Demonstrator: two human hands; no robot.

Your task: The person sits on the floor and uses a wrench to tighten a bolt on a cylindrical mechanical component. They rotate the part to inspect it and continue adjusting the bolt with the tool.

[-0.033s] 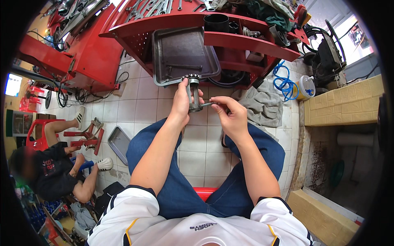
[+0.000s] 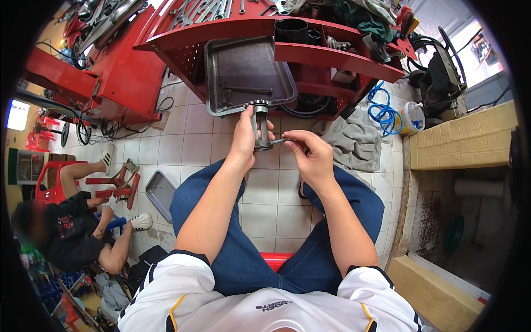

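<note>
Between my knees, over the tiled floor, a grey metal part point(image 2: 263, 145) is held up. It has an open, cage-like middle and a toothed ring at its far end. My left hand point(image 2: 242, 138) is wrapped round its left side, with fingertips showing on the right of it. A thin metal rod point(image 2: 278, 141) meets the near end of the part from the right. My right hand point(image 2: 315, 157) pinches the rod's outer end between thumb and fingers. Whether the rod goes into the part or only touches it, I cannot tell.
Just beyond the part, a metal tray point(image 2: 249, 66) leans against a red tool trolley point(image 2: 343, 62) with wrenches on top. A grey cloth point(image 2: 351, 138) and a coiled blue hose point(image 2: 380, 113) lie at right. Another tray point(image 2: 160, 193) and a seated person point(image 2: 72, 229) are at left.
</note>
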